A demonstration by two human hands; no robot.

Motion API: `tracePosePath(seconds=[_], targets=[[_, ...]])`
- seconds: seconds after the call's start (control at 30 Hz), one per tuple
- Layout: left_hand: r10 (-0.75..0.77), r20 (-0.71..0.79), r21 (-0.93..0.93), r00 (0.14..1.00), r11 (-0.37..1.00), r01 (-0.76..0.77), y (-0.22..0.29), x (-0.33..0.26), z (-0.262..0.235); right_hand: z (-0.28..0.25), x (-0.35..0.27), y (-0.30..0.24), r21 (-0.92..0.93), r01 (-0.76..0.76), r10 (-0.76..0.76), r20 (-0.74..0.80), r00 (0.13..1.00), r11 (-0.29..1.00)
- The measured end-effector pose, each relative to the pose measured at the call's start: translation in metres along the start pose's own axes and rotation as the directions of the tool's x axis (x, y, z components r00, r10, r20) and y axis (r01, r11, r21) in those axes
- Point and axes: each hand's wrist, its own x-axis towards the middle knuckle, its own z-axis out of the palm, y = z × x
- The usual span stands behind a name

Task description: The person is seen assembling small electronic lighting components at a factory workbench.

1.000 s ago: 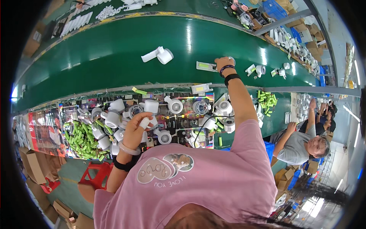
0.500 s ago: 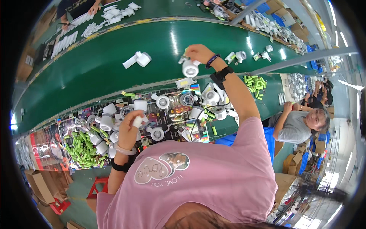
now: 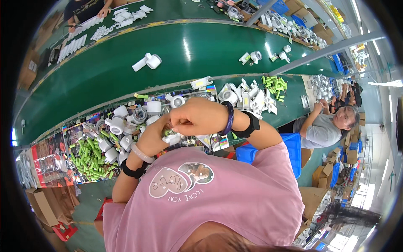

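My hands meet over the near bench. My left hand [image 3: 152,137] is closed around a white fan unit [image 3: 171,138] with a bit of green on it, mostly hidden by my fingers. Just above it, my right hand [image 3: 197,118] is curled with the fingers pinched together; what they grip is hidden behind the hand. Several white fan heads lie beyond and left of my hands, among them a round grilled one [image 3: 177,101]. Left of these is a heap of green battery cells [image 3: 90,159].
Beyond the bench runs a green conveyor belt [image 3: 105,80], carrying a white handheld fan [image 3: 153,61] and opened fan parts [image 3: 255,56]. White shells [image 3: 252,96] and more green cells [image 3: 275,85] lie to the right. A blue bin [image 3: 294,151] stands by my right elbow; a co-worker [image 3: 323,130] sits beyond.
My right hand has come back from the belt to my left hand, and the white fan unit it held there has left the belt. My left hand has turned inward and closed.
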Motion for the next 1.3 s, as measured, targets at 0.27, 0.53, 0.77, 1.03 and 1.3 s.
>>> tracePosePath(seconds=[0.27,0.53,0.77,1.03,1.3], targets=[[0.112,0.393,0.038,0.913,0.990,-0.138,0.003,-0.008,0.000,0.012,-0.031,0.006,0.018,-0.022,0.022,-0.013,1.000,1.000],[0.048,-0.124,0.466,0.991,0.885,0.015,0.007,-0.012,0.013,0.034,-0.040,0.005,-0.188,-0.058,0.038,-0.110,0.993,0.981],[-0.029,-0.153,-0.202,0.988,0.979,-0.002,0.010,-0.020,0.013,0.064,-0.035,0.015,-0.531,-0.230,-0.103,-0.524,0.845,0.816],[-0.027,-0.234,-0.602,0.972,0.789,-0.123,0.002,-0.012,0.032,0.086,-0.023,0.012,-0.288,-0.136,-0.156,-0.792,0.590,0.948],[0.019,-0.185,-0.659,0.983,0.739,-0.138,0.013,-0.015,0.037,0.093,-0.029,0.014,-0.213,-0.102,-0.107,-0.782,0.614,0.972]])
